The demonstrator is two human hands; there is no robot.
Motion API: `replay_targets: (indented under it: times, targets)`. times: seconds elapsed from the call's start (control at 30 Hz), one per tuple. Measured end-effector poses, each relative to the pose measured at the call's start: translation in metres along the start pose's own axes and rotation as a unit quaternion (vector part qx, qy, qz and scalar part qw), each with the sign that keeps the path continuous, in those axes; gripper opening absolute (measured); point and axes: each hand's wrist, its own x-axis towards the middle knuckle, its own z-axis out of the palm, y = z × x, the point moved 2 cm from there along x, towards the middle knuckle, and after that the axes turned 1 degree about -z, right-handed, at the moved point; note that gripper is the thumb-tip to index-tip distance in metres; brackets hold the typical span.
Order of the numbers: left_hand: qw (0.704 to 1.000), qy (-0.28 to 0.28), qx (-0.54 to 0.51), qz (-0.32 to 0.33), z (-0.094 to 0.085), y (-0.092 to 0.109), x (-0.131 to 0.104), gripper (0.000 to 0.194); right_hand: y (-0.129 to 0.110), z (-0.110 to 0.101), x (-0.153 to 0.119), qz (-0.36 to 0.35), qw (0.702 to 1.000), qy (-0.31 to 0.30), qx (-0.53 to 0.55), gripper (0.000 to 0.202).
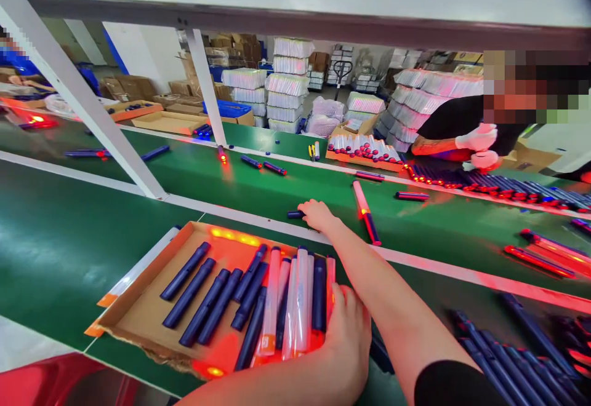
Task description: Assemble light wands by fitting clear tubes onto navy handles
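Note:
My right hand reaches over the white rail, its fingers closed on the end of a short dark tube on the green belt. Lower down, my left hand rests with curled fingers against the right end of a row of tubes in a shallow cardboard tray; what its fingers grip is hidden. Inside the tray lie several dark tubes and several clear-wrapped ones, side by side, under red light.
Loose tubes lie on the belt beyond the white rail. A slanted white post stands at left. At far right, a person's gloved hands are over a long row of tubes. More dark tubes lie at lower right.

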Motion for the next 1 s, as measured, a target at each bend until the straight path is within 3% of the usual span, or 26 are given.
replay_targets:
  times: [0.1, 0.2, 0.27, 0.33, 0.37, 0.43, 0.5, 0.57, 0.6, 0.7, 0.73, 0.77, 0.8, 0.87, 0.93, 1.0]
  targets:
    - [0.997, 0.065, -0.052, 0.006, -0.015, -0.011, -0.019, 0.069, 0.01, -0.018, -0.014, 0.018, 0.999, 0.036, -0.001, 0.033]
    - [0.98, 0.138, -0.144, 0.023, -0.029, -0.048, -0.049, 0.035, 0.028, -0.046, -0.054, 0.044, 0.991, 0.122, 0.02, 0.062]
    - [0.976, 0.097, -0.19, -0.054, -0.026, -0.089, -0.066, 0.024, 0.039, -0.06, -0.094, 0.059, 0.983, 0.171, 0.039, 0.071]
    - [0.949, -0.018, -0.226, -0.217, -0.009, -0.135, -0.079, 0.026, 0.047, -0.064, -0.141, 0.094, 0.96, 0.232, 0.123, 0.068]
    - [0.921, -0.057, -0.274, -0.272, 0.002, -0.155, -0.083, 0.031, 0.05, -0.062, -0.165, 0.123, 0.934, 0.268, 0.202, 0.067]
    - [0.86, -0.087, -0.403, -0.302, 0.022, -0.183, -0.085, 0.043, 0.048, -0.05, -0.214, 0.185, 0.837, 0.321, 0.403, 0.068]
    - [0.791, -0.071, -0.526, -0.305, 0.035, -0.199, -0.082, 0.056, 0.033, -0.032, -0.255, 0.235, 0.724, 0.312, 0.569, 0.064]
    - [0.689, -0.018, -0.65, -0.321, 0.038, -0.208, -0.078, 0.06, 0.003, -0.012, -0.286, 0.258, 0.642, 0.261, 0.673, 0.067]
    - [0.613, 0.008, -0.718, -0.33, 0.036, -0.212, -0.076, 0.056, -0.017, -0.002, -0.297, 0.264, 0.61, 0.23, 0.711, 0.068]
    - [0.329, 0.092, -0.873, -0.347, 0.019, -0.225, -0.067, 0.039, -0.092, 0.027, -0.313, 0.247, 0.522, 0.108, 0.809, 0.045]
    - [0.252, 0.118, -0.894, -0.351, 0.012, -0.23, -0.064, 0.036, -0.119, 0.035, -0.314, 0.227, 0.492, 0.059, 0.839, 0.05]
    - [0.193, 0.145, -0.903, -0.354, 0.005, -0.234, -0.061, 0.035, -0.143, 0.042, -0.312, 0.198, 0.463, 0.015, 0.864, 0.064]
    - [0.155, 0.169, -0.907, -0.353, -0.001, -0.238, -0.059, 0.033, -0.164, 0.048, -0.309, 0.16, 0.442, -0.018, 0.882, 0.076]
    - [0.118, 0.183, -0.915, -0.338, -0.011, -0.243, -0.055, 0.028, -0.193, 0.054, -0.301, 0.096, 0.419, -0.03, 0.902, 0.082]
    - [0.096, 0.188, -0.923, -0.322, -0.016, -0.245, -0.054, 0.023, -0.204, 0.057, -0.293, 0.073, 0.41, -0.002, 0.909, 0.079]
    - [0.073, 0.195, -0.925, -0.317, -0.017, -0.247, -0.054, 0.022, -0.204, 0.059, -0.287, 0.099, 0.403, 0.011, 0.91, 0.074]
